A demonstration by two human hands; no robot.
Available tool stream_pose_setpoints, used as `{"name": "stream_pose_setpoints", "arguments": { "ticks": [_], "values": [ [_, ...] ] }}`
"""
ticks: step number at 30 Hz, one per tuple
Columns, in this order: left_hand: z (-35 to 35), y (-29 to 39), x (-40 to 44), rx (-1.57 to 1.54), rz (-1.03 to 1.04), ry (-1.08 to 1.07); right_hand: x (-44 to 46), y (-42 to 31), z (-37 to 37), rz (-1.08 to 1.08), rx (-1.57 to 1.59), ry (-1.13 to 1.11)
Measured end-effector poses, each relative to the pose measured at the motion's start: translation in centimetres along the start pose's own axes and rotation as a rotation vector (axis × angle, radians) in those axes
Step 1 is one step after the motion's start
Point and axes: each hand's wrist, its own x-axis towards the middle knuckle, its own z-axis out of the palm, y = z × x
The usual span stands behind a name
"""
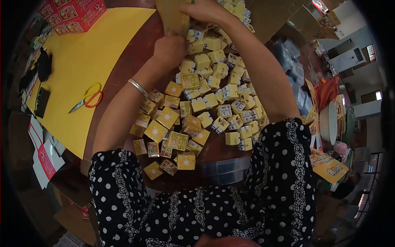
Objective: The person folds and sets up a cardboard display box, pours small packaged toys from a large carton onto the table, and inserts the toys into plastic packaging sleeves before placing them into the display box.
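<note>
Holding a yellow-tan piece at the far edge of a block-strewn table

A reddish-brown table [135,41] is seen from above, its left side covered by a large yellow sheet [103,45]. On the far part of the sheet, a red printed carton [76,14] is stood. The yellow-tan piece [173,14] is held up at the far side, partly cut off by the top of the view. Its lower end is grasped by the left hand [170,51], whose fingers are curled closed on it. Its right edge is touched by the right hand [201,10]; how tightly those fingers are closed cannot be told, as they are blurred and partly turned away.

Between the forearms, a broad pile of yellow-and-white blocks [202,61] is spread, some with small pictures on their white faces. Nearer the body and to the left, patterned yellow and orange boxes [168,117] are heaped, several tilted or leaning on one another. Just beside their near right side, a clear plastic container [224,171] is laid. On the yellow sheet, scissors [88,99] with one yellow and one red-orange handle loop are rested. Smallest of all, a silvery bracelet [138,87] is worn on the left wrist.
</note>
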Motion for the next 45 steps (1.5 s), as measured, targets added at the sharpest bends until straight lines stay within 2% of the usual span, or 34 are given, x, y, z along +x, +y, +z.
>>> {"name": "stream_pose_setpoints", "arguments": {
  "ticks": [6, 13, 15, 17, 19, 20, 22, 23, 25, 29, 31, 32, 34, 35, 37, 39, 41, 43, 45],
  "values": [
    [0.7, -2.5, 1.1, 0.079, -0.168, 0.026, -0.5, 0.5, -1.7, -0.058, 0.169, -0.090],
    [0.5, -2.8, 1.0, 0.048, -0.197, -0.024, -1.4, -0.1, -5.0, -0.123, 0.304, -0.201],
    [0.2, -3.4, 0.2, -0.014, -0.211, 0.051, -5.1, 1.1, -8.8, -0.008, 0.181, -0.352],
    [0.4, -3.6, 0.4, -0.027, -0.208, 0.060, -7.6, 4.6, -7.8, 0.163, 0.199, -0.349],
    [0.8, -3.3, 0.7, -0.039, -0.196, 0.066, -7.3, 9.9, -5.2, 0.125, -0.021, -0.440],
    [1.0, -3.0, 1.1, -0.032, -0.197, 0.076, -7.8, 10.9, -4.4, 0.124, -0.026, -0.437],
    [1.2, -2.7, 1.5, -0.026, -0.206, 0.081, -8.9, 11.7, -3.1, 0.052, -0.062, -0.089],
    [1.0, -2.6, 1.5, -0.017, -0.198, 0.074, -8.9, 12.0, -2.8, 0.054, -0.055, -0.093],
    [0.7, -2.6, 1.5, -0.005, -0.185, 0.064, -8.9, 12.7, -2.4, 0.254, -0.151, -0.147],
    [1.0, -2.8, 2.0, -0.006, -0.194, 0.075, -9.7, 14.7, -1.3, 0.202, -0.143, -0.115],
    [1.2, -3.2, 2.1, 0.005, -0.209, 0.109, -11.4, 14.7, -0.3, 0.071, -0.183, -0.144],
    [1.0, -3.5, 2.1, -0.003, -0.207, 0.084, -11.8, 15.8, 0.5, 0.072, -0.183, -0.141],
    [0.8, -4.2, 2.6, -0.007, -0.208, 0.069, -11.9, 17.3, 1.9, -0.025, -0.654, -0.173],
    [1.2, -4.7, 2.8, -0.031, -0.226, 0.086, -11.8, 17.1, 1.4, -0.034, -0.657, -0.168],
    [1.1, -5.5, 2.7, -0.051, -0.260, 0.104, -11.4, 16.5, 0.5, 0.152, -0.435, -0.292],
    [0.2, -5.3, 2.6, -0.071, -0.230, -0.059, -11.2, 15.5, -1.2, 0.082, -0.335, -0.287],
    [0.8, -5.5, 2.4, -0.079, -0.253, -0.035, -11.2, 14.0, -2.9, 0.233, -0.164, 0.223],
    [1.3, -6.0, 2.3, -0.086, -0.267, -0.015, -11.7, 12.8, -5.3, 0.434, -0.429, 0.581],
    [1.5, -6.5, 1.7, -0.130, -0.236, 0.002, -12.9, 14.3, -7.2, 0.565, -0.239, 0.866]
  ]
}}
